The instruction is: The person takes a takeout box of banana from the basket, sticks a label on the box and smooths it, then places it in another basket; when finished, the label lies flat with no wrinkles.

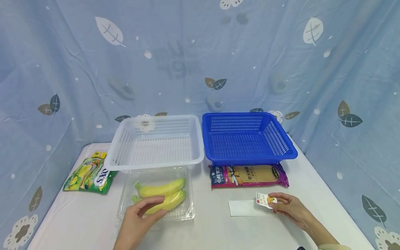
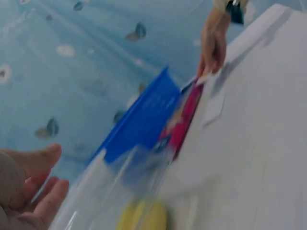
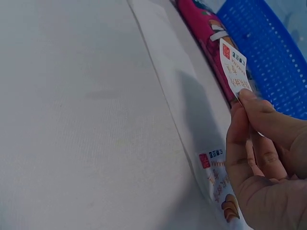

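Between the thumb and fingertips of my right hand (image 1: 289, 207) is a small white label (image 1: 265, 200) with a red mark, orange lettering and a fruit picture. A white paper strip (image 1: 242, 208) lies on the table beneath it; in the right wrist view a second printed label (image 3: 216, 175) shows on the strip, partly behind the hand. My left hand (image 1: 140, 218), thumb and fingers apart, hovers at the front of a clear plastic box (image 1: 187, 208) and holds nothing. Inside the box are two yellow bananas (image 1: 162, 188), one partly hidden by that hand.
A white basket (image 1: 200, 149) stands behind the box, and a blue basket (image 1: 204, 139) stands to its right. In front of the blue one lies a noodle packet (image 1: 250, 176). A green bag (image 1: 89, 175) lies at the left edge. Patterned blue cloth (image 1: 193, 52) surrounds the table.
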The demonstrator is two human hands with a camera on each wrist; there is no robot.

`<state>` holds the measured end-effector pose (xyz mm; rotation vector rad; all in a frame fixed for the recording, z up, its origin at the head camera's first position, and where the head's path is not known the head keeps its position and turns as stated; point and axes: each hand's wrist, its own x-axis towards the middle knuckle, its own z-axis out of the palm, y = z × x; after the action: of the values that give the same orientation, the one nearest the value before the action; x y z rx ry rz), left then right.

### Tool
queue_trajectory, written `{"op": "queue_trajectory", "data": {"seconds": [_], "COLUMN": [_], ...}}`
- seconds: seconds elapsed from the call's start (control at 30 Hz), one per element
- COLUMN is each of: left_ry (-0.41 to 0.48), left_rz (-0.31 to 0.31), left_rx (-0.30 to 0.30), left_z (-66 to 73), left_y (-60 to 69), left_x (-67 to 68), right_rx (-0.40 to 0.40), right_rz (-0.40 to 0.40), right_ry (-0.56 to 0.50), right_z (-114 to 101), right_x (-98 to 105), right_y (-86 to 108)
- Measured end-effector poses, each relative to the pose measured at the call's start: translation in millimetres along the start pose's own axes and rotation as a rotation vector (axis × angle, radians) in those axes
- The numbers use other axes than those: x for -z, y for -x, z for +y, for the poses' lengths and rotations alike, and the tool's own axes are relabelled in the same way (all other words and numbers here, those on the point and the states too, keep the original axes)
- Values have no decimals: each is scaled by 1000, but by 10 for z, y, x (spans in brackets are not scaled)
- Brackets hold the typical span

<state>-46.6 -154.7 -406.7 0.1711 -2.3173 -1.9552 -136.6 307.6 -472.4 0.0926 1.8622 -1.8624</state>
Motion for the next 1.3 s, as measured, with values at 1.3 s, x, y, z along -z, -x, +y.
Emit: {"op": "queue_trajectory", "data": {"seconds": [1.3], "left_ry": [-393], "left_rz": [-160], "left_rx": [35], "left_z": [-734], "left_y": [-328], "left_x": [1061], "right_rx": [12], "right_rz": [45], "right_ry": [29], "right_z": [-391], "right_x": [-421], "right_y": [-197]}}
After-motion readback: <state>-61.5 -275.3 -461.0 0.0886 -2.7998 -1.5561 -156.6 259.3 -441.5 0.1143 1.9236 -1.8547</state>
